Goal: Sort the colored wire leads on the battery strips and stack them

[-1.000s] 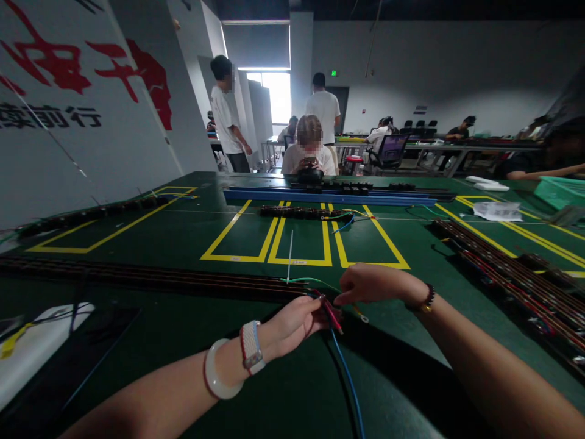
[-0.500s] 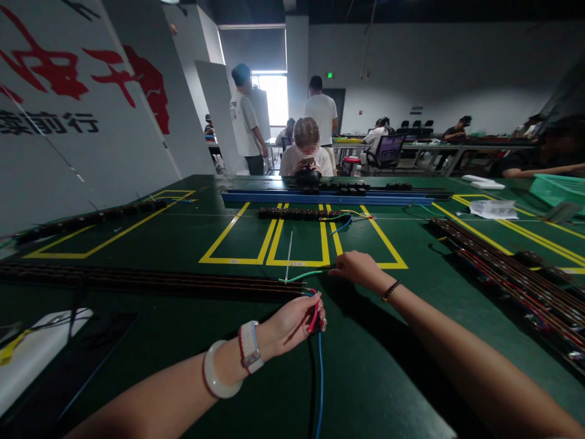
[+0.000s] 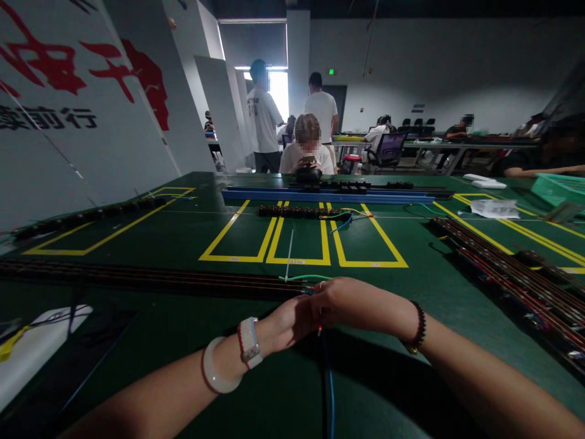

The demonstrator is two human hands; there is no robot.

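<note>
Gripping a wire bundle [image 3: 319, 329] with the left hand [image 3: 290, 320], fingers curled shut round it just off the right end of a long dark strip [image 3: 159, 277]. Covering those fingers with the right hand [image 3: 354, 302], knuckles up; cannot tell whether pinching the same leads or only resting on them. Working low over a green table [image 3: 183, 241], near its front edge and well short of the yellow taped boxes [image 3: 301, 262] farther out. Keeping the hands right at the strip's end, touching it or very nearly so. Trailing a blue wire [image 3: 329, 390] from beneath the hands straight back toward the body. Leaving a green wire [image 3: 304, 278] arched just beyond the fingers, close to the foot of a thin white tie [image 3: 289, 253] lying across the tape. Showing only a red tip [image 3: 319, 331] of the bundle in the gap between the two hands. Looks like mid-step: gathering the strip's loose leads in one hand and picking at a single one with the other. Judged from that, calls next for a steady left-hand clamp, fine fingertip work from the right, and no tug hard enough to pull the leads off the strip.
</note>
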